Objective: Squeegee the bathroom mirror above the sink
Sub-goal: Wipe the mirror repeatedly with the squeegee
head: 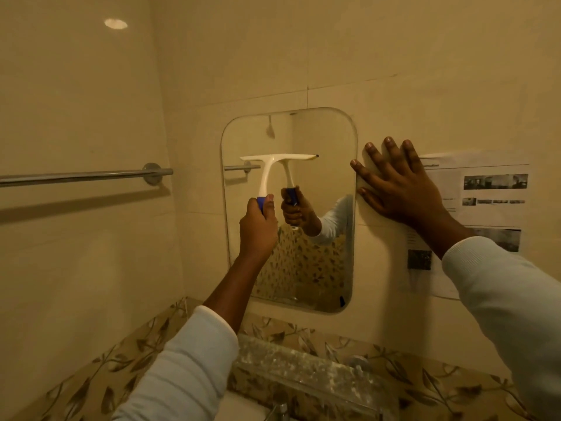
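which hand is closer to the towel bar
Left. The left hand grips the squeegee at the mirror, right of the towel bar; the right hand presses the wall beyond the mirror.

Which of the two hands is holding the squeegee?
The left hand; it grips the squeegee by its blue handle, while the right hand rests flat on the wall beside the mirror.

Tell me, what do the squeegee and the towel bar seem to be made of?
Squeegee: probably plastic, smooth cream body with a blue grip, slightly glossy. Towel bar: apparently polished metal, chrome-like, judging by bright highlights along it.
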`<move>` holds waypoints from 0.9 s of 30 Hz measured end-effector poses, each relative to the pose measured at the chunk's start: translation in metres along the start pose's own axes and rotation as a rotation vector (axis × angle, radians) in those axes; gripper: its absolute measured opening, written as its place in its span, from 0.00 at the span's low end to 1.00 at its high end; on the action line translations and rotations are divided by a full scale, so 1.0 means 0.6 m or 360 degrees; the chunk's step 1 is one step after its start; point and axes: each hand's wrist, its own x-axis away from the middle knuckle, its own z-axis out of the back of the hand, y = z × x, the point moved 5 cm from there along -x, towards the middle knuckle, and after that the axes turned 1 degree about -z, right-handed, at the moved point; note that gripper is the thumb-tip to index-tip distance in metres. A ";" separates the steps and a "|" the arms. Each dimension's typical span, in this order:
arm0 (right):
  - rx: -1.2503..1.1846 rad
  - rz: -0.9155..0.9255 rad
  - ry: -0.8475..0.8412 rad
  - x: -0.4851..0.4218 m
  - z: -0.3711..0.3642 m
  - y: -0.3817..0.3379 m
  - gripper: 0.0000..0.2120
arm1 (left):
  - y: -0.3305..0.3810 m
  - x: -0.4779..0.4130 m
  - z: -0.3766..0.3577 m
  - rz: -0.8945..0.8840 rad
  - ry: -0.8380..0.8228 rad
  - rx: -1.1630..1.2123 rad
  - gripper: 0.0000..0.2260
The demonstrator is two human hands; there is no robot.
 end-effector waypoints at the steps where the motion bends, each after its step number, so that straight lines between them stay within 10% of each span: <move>1: 0.0000 0.0002 -0.0001 -0.001 0.000 0.000 0.33 | -0.014 0.014 0.001 0.0010 -0.0010 -0.0026 0.16; 27: 0.0011 0.0004 -0.0037 0.002 -0.005 0.001 0.34 | -0.293 0.288 -0.008 0.0338 -0.0247 -0.0181 0.13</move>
